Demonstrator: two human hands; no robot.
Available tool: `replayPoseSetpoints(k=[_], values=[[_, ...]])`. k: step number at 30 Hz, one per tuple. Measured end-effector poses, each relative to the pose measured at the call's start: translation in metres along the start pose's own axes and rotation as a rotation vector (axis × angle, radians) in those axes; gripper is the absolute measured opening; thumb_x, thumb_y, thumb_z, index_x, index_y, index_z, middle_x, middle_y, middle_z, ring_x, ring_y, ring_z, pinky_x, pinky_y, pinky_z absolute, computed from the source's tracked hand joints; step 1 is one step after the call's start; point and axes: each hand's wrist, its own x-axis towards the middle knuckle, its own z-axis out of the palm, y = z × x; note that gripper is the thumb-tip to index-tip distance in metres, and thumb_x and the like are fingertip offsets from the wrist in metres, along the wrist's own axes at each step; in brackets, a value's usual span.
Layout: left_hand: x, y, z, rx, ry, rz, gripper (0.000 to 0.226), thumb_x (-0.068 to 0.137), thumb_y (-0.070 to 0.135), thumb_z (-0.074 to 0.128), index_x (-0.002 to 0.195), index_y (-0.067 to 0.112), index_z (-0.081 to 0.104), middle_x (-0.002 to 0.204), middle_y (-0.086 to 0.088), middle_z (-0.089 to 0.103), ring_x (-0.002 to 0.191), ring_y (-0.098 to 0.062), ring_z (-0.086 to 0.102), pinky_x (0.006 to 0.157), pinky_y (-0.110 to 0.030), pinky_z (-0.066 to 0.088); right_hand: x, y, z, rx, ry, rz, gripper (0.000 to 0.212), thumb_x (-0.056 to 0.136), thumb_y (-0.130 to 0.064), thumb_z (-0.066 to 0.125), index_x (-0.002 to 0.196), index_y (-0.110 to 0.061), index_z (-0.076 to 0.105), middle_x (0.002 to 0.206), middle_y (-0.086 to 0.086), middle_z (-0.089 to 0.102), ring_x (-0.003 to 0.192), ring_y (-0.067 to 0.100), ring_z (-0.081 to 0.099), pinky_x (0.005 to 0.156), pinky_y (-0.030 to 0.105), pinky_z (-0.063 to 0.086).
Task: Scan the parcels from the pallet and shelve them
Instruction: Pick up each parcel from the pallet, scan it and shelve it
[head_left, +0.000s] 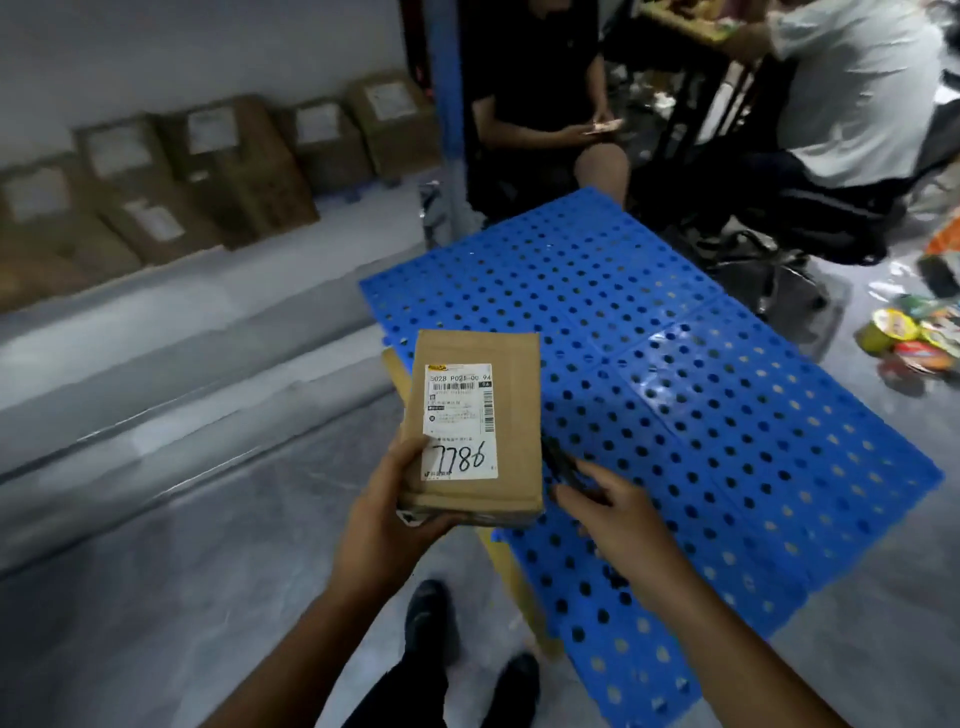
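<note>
So the parcel (475, 426) is up off the blue pallet (727, 415), gripped by the left hand (395, 514) with the thumb on top and the fingers under its near corner. The label (460, 421) faces up, I'd guess so the barcode and handwritten number stay readable. The right hand (618, 514) is just beside the box's right edge, curled round a thin dark tool (558, 462) (marker or small scanner, too blurry to call). Probably headed for the shelf (156, 312) on the left, next to the other boxes (234, 171).
</note>
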Motion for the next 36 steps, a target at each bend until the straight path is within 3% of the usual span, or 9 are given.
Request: replayPoseSetpoints(k=[3, 7, 10, 12, 16, 20, 25, 29, 36], values=[[-0.037, -0.021, -0.047, 0.032, 0.108, -0.076, 0.088, 0.065, 0.02, 0.095, 0.138, 0.037, 0.048, 0.127, 0.043, 0.053, 0.102, 0.013, 0.06, 0.075, -0.002, 0.045, -0.006, -0.015, 0.058, -0.061, -0.108, -0.063, 0.03, 0.089, -0.045, 0.068, 0.112, -0.053, 0.051, 0.089, -0.012, 0.062, 0.075, 0.006, 0.063, 0.055, 0.02, 0.046], [-0.087, -0.051, -0.107, 0.044, 0.256, -0.173, 0.091, 0.069, 0.019, 0.094, 0.137, 0.053, 0.044, 0.128, 0.038, 0.056, 0.1, 0.006, 0.064, 0.071, -0.006, 0.048, -0.015, -0.037, 0.136, -0.108, -0.222, -0.134, 0.029, 0.087, -0.04, 0.073, 0.112, -0.047, 0.059, 0.105, -0.025, 0.059, 0.088, -0.005, 0.061, 0.062, 0.01, 0.047], [-0.118, -0.077, -0.156, 0.038, 0.342, -0.228, 0.093, 0.069, 0.016, 0.094, 0.137, 0.054, 0.043, 0.128, 0.035, 0.058, 0.101, 0.003, 0.065, 0.069, -0.008, 0.05, -0.018, -0.05, 0.198, -0.149, -0.307, -0.163, 0.039, 0.082, -0.043, 0.076, 0.119, -0.04, 0.066, 0.111, -0.008, 0.07, 0.098, 0.011, 0.067, 0.072, 0.026, 0.055], [-0.138, -0.094, -0.194, 0.05, 0.395, -0.258, 0.093, 0.068, 0.019, 0.094, 0.137, 0.054, 0.043, 0.129, 0.036, 0.057, 0.103, 0.005, 0.064, 0.069, -0.006, 0.049, -0.023, -0.06, 0.245, -0.178, -0.366, -0.178, 0.043, 0.077, -0.052, 0.077, 0.118, -0.044, 0.067, 0.11, -0.007, 0.072, 0.1, 0.013, 0.068, 0.081, 0.036, 0.057], [-0.182, -0.136, -0.282, 0.037, 0.487, -0.333, 0.091, 0.067, 0.024, 0.095, 0.136, 0.056, 0.044, 0.13, 0.033, 0.058, 0.106, 0.002, 0.064, 0.072, -0.013, 0.053, -0.043, -0.084, 0.347, -0.227, -0.464, -0.227, 0.046, 0.074, -0.057, 0.079, 0.118, -0.046, 0.068, 0.093, -0.015, 0.074, 0.079, -0.001, 0.067, 0.063, 0.016, 0.048], [-0.222, -0.178, -0.365, 0.022, 0.558, -0.353, 0.09, 0.066, 0.022, 0.096, 0.135, 0.054, 0.047, 0.132, 0.032, 0.057, 0.112, 0.001, 0.062, 0.08, -0.015, 0.053, -0.064, -0.103, 0.451, -0.271, -0.557, -0.23, 0.04, 0.074, -0.055, 0.08, 0.11, -0.055, 0.063, 0.088, -0.017, 0.071, 0.072, -0.008, 0.065, 0.06, 0.01, 0.044], [-0.269, -0.22, -0.443, 0.002, 0.641, -0.442, 0.088, 0.065, 0.02, 0.096, 0.128, 0.059, 0.049, 0.129, 0.033, 0.059, 0.117, 0.005, 0.06, 0.084, -0.01, 0.049, -0.082, -0.111, 0.559, -0.319, -0.631, -0.226, 0.037, 0.075, -0.045, 0.083, 0.108, -0.05, 0.068, 0.097, -0.014, 0.075, 0.085, 0.003, 0.069, 0.072, 0.02, 0.05], [-0.282, -0.258, -0.491, -0.031, 0.669, -0.511, 0.084, 0.064, 0.015, 0.097, 0.127, 0.05, 0.053, 0.124, 0.035, 0.06, 0.113, 0.004, 0.061, 0.082, -0.007, 0.047, -0.073, -0.11, 0.632, -0.346, -0.681, -0.244, 0.036, 0.076, -0.039, 0.084, 0.108, -0.046, 0.07, 0.076, -0.026, 0.07, 0.067, -0.008, 0.063, 0.061, 0.01, 0.043], [-0.263, -0.352, -0.561, -0.063, 0.662, -0.573, 0.088, 0.065, 0.018, 0.096, 0.13, 0.056, 0.051, 0.129, 0.029, 0.06, 0.115, 0.002, 0.061, 0.085, -0.009, 0.049, -0.027, -0.119, 0.745, -0.399, -0.694, -0.211, 0.04, 0.071, -0.041, 0.086, 0.108, -0.047, 0.071, 0.091, -0.023, 0.074, 0.08, -0.004, 0.069, 0.063, 0.006, 0.044]])
